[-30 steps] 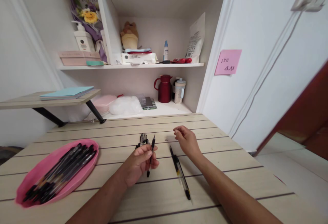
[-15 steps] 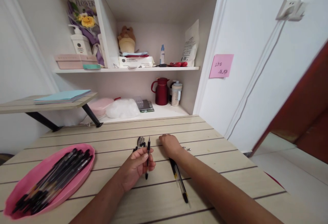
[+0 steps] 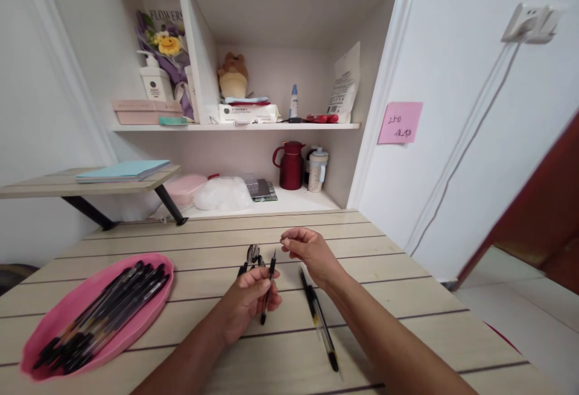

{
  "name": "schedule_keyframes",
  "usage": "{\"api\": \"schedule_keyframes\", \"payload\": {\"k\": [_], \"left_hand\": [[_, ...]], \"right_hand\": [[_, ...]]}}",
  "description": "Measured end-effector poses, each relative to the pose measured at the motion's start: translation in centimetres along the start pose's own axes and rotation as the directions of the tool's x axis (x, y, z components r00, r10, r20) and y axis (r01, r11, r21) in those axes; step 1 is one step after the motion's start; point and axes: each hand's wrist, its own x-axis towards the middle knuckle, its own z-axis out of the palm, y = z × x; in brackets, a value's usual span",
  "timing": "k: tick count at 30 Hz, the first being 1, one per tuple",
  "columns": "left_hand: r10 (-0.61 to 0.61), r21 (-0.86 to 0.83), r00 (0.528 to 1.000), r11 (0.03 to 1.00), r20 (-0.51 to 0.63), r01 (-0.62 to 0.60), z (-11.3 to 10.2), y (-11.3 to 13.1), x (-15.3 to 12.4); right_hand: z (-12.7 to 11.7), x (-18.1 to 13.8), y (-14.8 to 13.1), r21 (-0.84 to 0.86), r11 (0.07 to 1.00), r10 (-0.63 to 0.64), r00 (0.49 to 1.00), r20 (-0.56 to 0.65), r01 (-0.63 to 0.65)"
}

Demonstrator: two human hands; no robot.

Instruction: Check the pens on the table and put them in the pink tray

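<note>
My left hand (image 3: 244, 301) is closed around a black pen (image 3: 272, 265), held nearly upright with its thin point at the top. Close to that point, my right hand (image 3: 314, 255) has thumb and fingertips pinched together. A tiny pale piece seems to show at the fingertips, too small to name. Below my right wrist, pens with clear barrels and black ends (image 3: 326, 338) lie slantwise on the wooden tabletop (image 3: 217, 362). Small black pieces (image 3: 252, 255) lie behind my left hand and are partly hidden by it.
On the left sits a pink oval tray (image 3: 141, 321) holding many black pens (image 3: 108, 316). A small raised stand (image 3: 49, 183) bears blue paper (image 3: 124, 170). Behind the table, a white shelf unit (image 3: 235, 127) holds a red jug (image 3: 291, 167) and a lidded cup (image 3: 318, 170).
My right hand has lifted from the tabletop and turned, bringing its pinched fingertips near the pen's point. My left hand still grips the pen. The view has shifted slightly.
</note>
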Motion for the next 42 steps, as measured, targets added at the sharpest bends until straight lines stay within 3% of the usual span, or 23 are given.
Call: {"api": "schedule_keyframes", "payload": {"k": [7, 16, 32, 42], "left_hand": [[-0.011, 0.022, 1.000, 1.000, -0.004, 0.011, -0.1, -0.1, 0.0], [-0.003, 0.045, 1.000, 0.999, -0.014, 0.004, -0.1, -0.1, 0.1], [0.057, 0.022, 0.994, 0.998, -0.092, -0.055, 0.7, -0.2, 0.1], [0.082, 0.023, 0.994, 0.997, -0.069, -0.080, 0.9, 0.0, 0.0]], "right_hand": [[0.6, -0.4, -0.5, 0.052, 0.995, -0.092, 0.992, 0.083, 0.088], [0.5, -0.2, 0.8, -0.062, 0.994, -0.072, 0.981, 0.178, 0.085], [1.0, -0.6, 0.4, -0.092, 0.991, -0.088, 0.991, 0.101, 0.097], [0.9, -1.0, -0.4, -0.126, 0.989, -0.058, 0.989, 0.139, 0.076]]}}
